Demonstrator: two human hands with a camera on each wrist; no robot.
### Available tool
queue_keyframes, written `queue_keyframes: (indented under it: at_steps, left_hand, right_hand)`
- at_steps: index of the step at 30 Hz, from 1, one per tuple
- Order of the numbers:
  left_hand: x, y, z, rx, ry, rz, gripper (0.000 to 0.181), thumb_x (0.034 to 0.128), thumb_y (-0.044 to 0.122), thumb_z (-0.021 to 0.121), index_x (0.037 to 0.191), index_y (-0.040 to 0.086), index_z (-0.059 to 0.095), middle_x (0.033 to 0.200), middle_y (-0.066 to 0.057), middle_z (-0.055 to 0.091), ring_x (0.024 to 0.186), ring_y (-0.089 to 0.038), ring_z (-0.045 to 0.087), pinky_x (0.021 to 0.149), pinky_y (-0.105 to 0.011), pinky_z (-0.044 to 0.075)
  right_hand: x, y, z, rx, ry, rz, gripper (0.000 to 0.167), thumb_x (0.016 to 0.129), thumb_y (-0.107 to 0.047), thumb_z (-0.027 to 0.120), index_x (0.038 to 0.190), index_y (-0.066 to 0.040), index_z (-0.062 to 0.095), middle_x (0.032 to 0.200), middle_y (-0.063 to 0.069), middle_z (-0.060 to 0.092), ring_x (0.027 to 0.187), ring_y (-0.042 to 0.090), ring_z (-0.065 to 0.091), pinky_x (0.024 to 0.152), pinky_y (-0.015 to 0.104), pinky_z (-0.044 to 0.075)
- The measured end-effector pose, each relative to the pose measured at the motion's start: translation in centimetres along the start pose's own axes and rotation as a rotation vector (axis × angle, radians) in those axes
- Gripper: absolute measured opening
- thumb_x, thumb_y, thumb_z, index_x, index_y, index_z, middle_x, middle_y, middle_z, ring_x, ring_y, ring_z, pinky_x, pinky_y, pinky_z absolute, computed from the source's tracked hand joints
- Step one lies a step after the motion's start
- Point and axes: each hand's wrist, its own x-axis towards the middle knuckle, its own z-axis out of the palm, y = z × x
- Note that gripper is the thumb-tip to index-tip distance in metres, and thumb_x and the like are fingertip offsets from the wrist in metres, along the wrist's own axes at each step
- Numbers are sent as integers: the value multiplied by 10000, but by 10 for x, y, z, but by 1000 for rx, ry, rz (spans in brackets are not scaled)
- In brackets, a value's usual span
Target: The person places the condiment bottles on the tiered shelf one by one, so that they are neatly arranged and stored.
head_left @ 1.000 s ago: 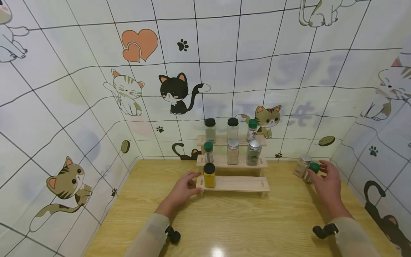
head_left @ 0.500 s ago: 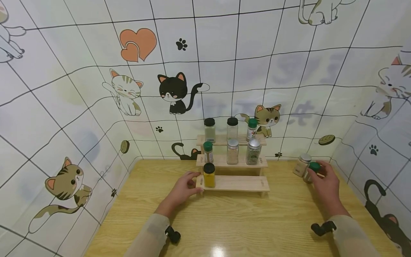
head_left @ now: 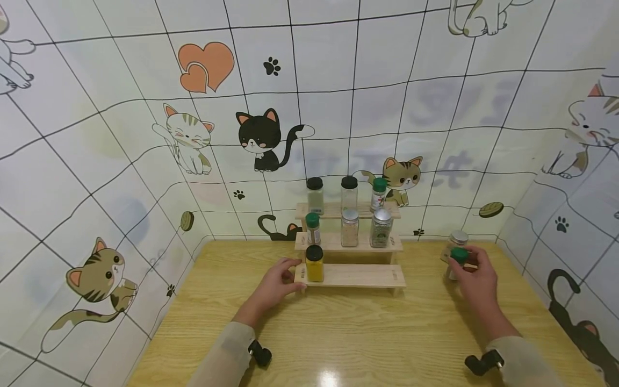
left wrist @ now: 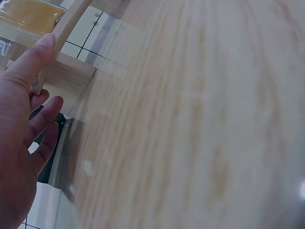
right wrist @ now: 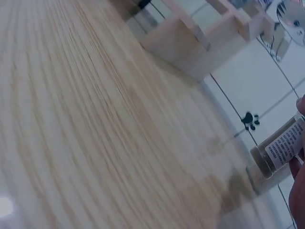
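Observation:
At the left end of the wooden three-tier spice rack (head_left: 362, 276), my left hand (head_left: 275, 285) holds the lowest shelf. In the left wrist view its thumb lies on the shelf's edge (left wrist: 71, 21), the other fingers curving beneath. My right hand (head_left: 479, 282) grips a small green-capped spice jar (head_left: 458, 256) over the table's right side. The right wrist view shows this jar's printed label (right wrist: 286, 143) and brownish contents; its base looks raised off the table. Behind it, partly hidden, is a silver-lidded jar (head_left: 457, 238). A black-lidded yellow jar (head_left: 315, 267) stands on the lowest shelf's left end.
Three jars stand on the middle shelf (head_left: 330, 243), among them a silver-lidded dark one (head_left: 381, 230). The top shelf (head_left: 333, 210) bears two black-lidded jars and a green-capped one. Cat-patterned sheeting (head_left: 329, 113) surrounds the wooden table (head_left: 367, 333).
My right hand has moved left with the green-capped jar, which now covers more of the silver-lidded jar behind. My left hand has stayed at the rack.

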Motion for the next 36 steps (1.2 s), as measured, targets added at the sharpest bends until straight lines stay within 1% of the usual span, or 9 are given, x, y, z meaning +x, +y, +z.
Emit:
queue_keyframes:
  at_steps: [4, 9, 13, 16, 21, 25, 28, 32, 36]
  left_hand:
    - [0, 2, 0, 0, -4, -4, 685, 942, 308, 928, 1535, 128, 635, 1401, 2, 629, 1010, -131, 686, 919, -321, 584]
    - [-1, 2, -1, -5, -4, -4, 670, 946, 304, 925, 1529, 137, 640, 1399, 4, 629, 1014, -133, 692, 923, -329, 588]
    - [0, -1, 0, -3, 0, -4, 663, 945, 310, 926, 1524, 150, 645, 1394, 15, 630, 1014, -131, 695, 927, -332, 589]
    - [1, -2, 0, 0, 2, 0, 660, 943, 323, 926, 1519, 156, 650, 1385, 22, 632, 1012, -130, 693, 922, -333, 587]
    - [1, -4, 1, 6, 3, 2, 665, 942, 328, 926, 1523, 162, 648, 1385, 22, 634, 1010, -125, 695, 923, -342, 589]
    - [1, -3, 1, 9, 2, 4, 669, 942, 325, 924, 1528, 167, 643, 1398, 17, 635, 1008, -121, 695, 922, -343, 591]
    - [1, -3, 1, 8, 3, 6, 668, 943, 327, 924, 1527, 166, 642, 1404, 10, 636, 1006, -124, 695, 918, -343, 592]
    - [1, -2, 0, 12, 1, 4, 673, 940, 339, 926, 1528, 173, 642, 1402, 18, 637, 1008, -123, 693, 924, -350, 591]
    - [0, -2, 0, 17, 0, 4, 671, 943, 336, 923, 1529, 170, 642, 1400, 21, 638, 1005, -126, 693, 922, -356, 593]
  right_hand:
    - [-6, -13, 9, 21, -22, -80, 483, 1014, -82, 825, 1445, -42, 611, 1139, -158, 618, 1020, -58, 592, 839, 58, 469]
    - [-15, -38, 17, 54, -66, -159, 484, 1007, -48, 825, 1444, -38, 616, 1194, -108, 631, 1047, -18, 597, 871, 75, 478]
    - [-24, -60, 24, 83, -100, -173, 468, 1017, -54, 815, 1439, -37, 614, 1219, -58, 633, 1063, 15, 612, 889, 92, 485]
    - [-30, -74, 30, 107, -123, -187, 446, 1017, -24, 804, 1420, -17, 613, 1218, -26, 628, 1061, 35, 625, 905, 109, 492]
    - [-37, -88, 41, 163, -167, -216, 463, 996, 18, 813, 1413, -9, 613, 1216, 14, 634, 1055, 47, 628, 884, 122, 511]
    - [-44, -94, 54, 193, -217, -225, 465, 998, 7, 815, 1417, -16, 614, 1214, 75, 645, 1047, 54, 629, 879, 126, 510]
    - [-49, -98, 64, 202, -260, -219, 468, 1014, -19, 807, 1435, -20, 602, 1232, 102, 648, 1054, 65, 625, 833, 142, 542]
    - [-56, -106, 77, 219, -315, -187, 448, 1030, -65, 805, 1429, -45, 602, 1256, 112, 666, 1064, 105, 627, 754, 184, 581]
    - [-60, -114, 93, 238, -362, -156, 429, 1025, -94, 821, 1399, -58, 615, 1246, 138, 675, 1066, 155, 633, 772, 205, 580]
